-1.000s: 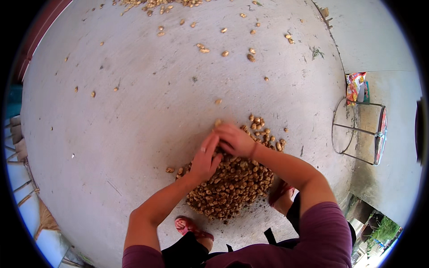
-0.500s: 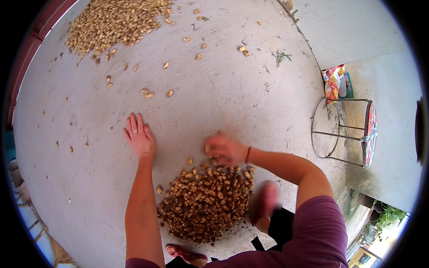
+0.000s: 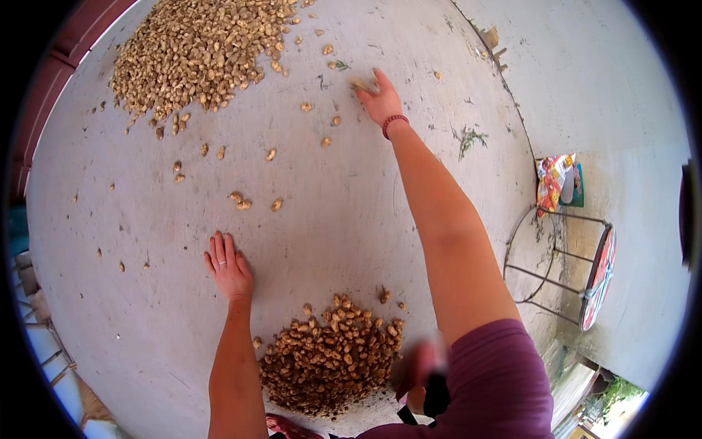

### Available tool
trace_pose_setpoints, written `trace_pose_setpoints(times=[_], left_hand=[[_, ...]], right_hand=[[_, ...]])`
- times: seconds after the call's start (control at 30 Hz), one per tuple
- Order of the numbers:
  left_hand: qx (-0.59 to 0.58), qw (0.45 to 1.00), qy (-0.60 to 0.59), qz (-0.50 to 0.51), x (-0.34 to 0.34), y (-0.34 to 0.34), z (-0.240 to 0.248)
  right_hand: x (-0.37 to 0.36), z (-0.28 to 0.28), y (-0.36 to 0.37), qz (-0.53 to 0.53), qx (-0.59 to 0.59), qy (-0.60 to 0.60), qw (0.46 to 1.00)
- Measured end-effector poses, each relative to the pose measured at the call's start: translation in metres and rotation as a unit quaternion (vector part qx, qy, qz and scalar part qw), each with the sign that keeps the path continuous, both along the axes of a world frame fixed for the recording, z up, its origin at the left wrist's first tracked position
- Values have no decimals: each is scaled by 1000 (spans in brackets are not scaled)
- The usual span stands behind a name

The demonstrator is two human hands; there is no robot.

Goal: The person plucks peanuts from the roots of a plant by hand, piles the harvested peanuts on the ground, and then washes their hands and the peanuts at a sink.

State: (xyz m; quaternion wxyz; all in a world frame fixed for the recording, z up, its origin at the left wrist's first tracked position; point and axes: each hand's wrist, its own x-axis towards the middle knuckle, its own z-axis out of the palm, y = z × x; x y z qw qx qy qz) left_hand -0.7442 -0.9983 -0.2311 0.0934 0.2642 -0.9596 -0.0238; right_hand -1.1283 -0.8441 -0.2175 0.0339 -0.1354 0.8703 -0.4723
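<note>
My left hand (image 3: 229,270) lies flat on the concrete floor, fingers spread and holding nothing. My right hand (image 3: 382,101) is stretched far forward above the floor, a beaded bracelet on its wrist. A pale yellowish thing, smeared by motion and apparently a peanut in its shell (image 3: 363,86), shows between its thumb and forefinger. Close to my feet lies a small pile of darker, soil-stained peanuts (image 3: 329,358). A larger heap of paler peanuts (image 3: 197,55) covers the far left floor.
Single peanuts (image 3: 240,201) lie scattered between the piles. Leafy sprigs (image 3: 469,139) rest right of my right forearm. Along the right wall stand a metal-framed stool (image 3: 556,267) tipped on its side and a colourful plastic packet (image 3: 553,183). My sandalled foot (image 3: 420,366) is beside the near pile.
My right hand has moved from the edge of the near pile far forward, with the arm extended. The left hand stays flat on the floor. The view has tilted forward.
</note>
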Motion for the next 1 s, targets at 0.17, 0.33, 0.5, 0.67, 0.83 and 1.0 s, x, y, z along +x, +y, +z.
trace_pose_setpoints(times=[0.17,0.33,0.5,0.67,0.83,1.0], left_hand=[[3,1000,-14,-1,1,-1,2],[5,998,-64,12,3,-2,8],[27,996,-82,6,-4,-1,12],[34,996,-78,17,3,-3,12],[61,994,-85,17,-4,-2,16],[84,994,-65,6,-8,-1,16]], right_hand=[[-75,-25,29,-163,133,116,971],[-95,-36,63,-224,239,41,944],[-65,-17,-28,85,-8,141,986],[16,-17,-71,1,43,211,976],[-9,-12,-90,153,134,242,949],[-30,-16,-36,260,248,225,906]])
